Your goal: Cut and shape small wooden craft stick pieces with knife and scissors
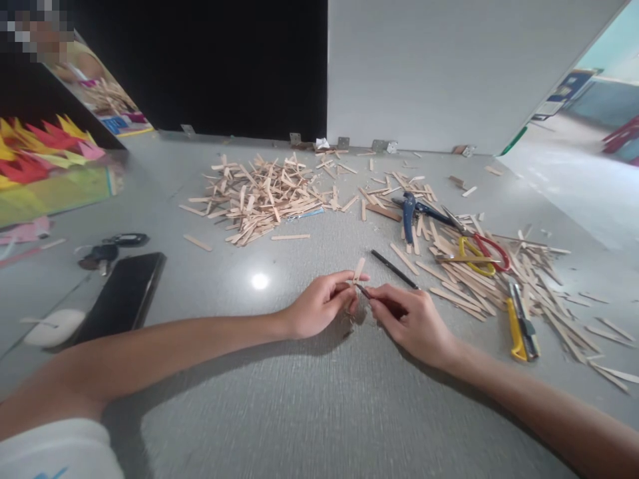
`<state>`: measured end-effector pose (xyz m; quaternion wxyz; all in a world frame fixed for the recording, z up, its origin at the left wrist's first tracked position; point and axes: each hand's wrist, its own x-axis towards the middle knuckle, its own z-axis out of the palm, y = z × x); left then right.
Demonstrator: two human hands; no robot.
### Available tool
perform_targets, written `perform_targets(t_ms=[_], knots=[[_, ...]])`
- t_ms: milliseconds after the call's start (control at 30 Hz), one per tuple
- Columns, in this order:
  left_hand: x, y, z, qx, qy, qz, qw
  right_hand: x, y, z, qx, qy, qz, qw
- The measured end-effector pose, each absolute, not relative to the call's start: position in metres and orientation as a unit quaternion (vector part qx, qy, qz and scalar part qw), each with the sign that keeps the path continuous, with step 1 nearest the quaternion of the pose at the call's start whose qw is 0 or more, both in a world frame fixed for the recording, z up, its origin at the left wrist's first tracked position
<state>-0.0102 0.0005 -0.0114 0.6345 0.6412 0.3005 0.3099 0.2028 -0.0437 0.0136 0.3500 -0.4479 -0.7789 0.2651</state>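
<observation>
Near the middle of the grey tabletop my left hand [329, 299] is closed in a pinch around a short wooden craft stick [359, 267], which points up and away from me. My right hand [407, 316] faces it, its thumb and fingers pinching a small dark slender tool [363, 291]. The tool's tip touches or nearly touches the lower end of the stick; its kind is too small to tell. A black pen-like rod [394, 269] lies on the table just beyond my right hand. Small dark bits show under my left fingers.
Cut wooden sticks form a pile [264, 193] at the back and another scatter [464, 286] at right. Blue-handled pliers [409, 216], red-yellow scissors [484, 256] and a yellow box cutter [520, 326] lie there. Left are a phone [122, 293], keys [102, 256], a white mouse-like object [56, 327].
</observation>
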Motion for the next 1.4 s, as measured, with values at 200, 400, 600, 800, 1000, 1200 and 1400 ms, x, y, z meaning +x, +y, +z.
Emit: perform_targets(t_ms=[200, 400, 600, 800, 1000, 1200, 1400], knots=[[-0.01, 0.002, -0.009, 0.623, 0.28, 0.309, 0.662, 0.209, -0.039, 0.007, -0.411, -0.807, 0.22, 0.363], [-0.012, 0.003, -0.004, 0.639, 0.287, 0.294, 0.651, 0.212, -0.037, 0.005, -0.378, -0.836, 0.172, 0.359], [-0.012, 0.004, -0.004, 0.644, 0.286, 0.29, 0.648, 0.211, -0.038, -0.002, -0.348, -0.857, 0.09, 0.369], [-0.012, 0.005, -0.007, 0.65, 0.271, 0.317, 0.635, 0.207, -0.042, -0.008, -0.377, -0.831, 0.023, 0.408], [-0.012, 0.005, -0.001, 0.608, 0.314, 0.303, 0.663, 0.208, -0.044, -0.007, -0.419, -0.807, 0.044, 0.415], [-0.011, 0.005, -0.003, 0.611, 0.337, 0.308, 0.647, 0.207, -0.044, -0.006, -0.428, -0.798, 0.047, 0.421], [-0.011, 0.005, -0.009, 0.606, 0.344, 0.328, 0.638, 0.207, -0.044, -0.005, -0.436, -0.79, 0.058, 0.428]])
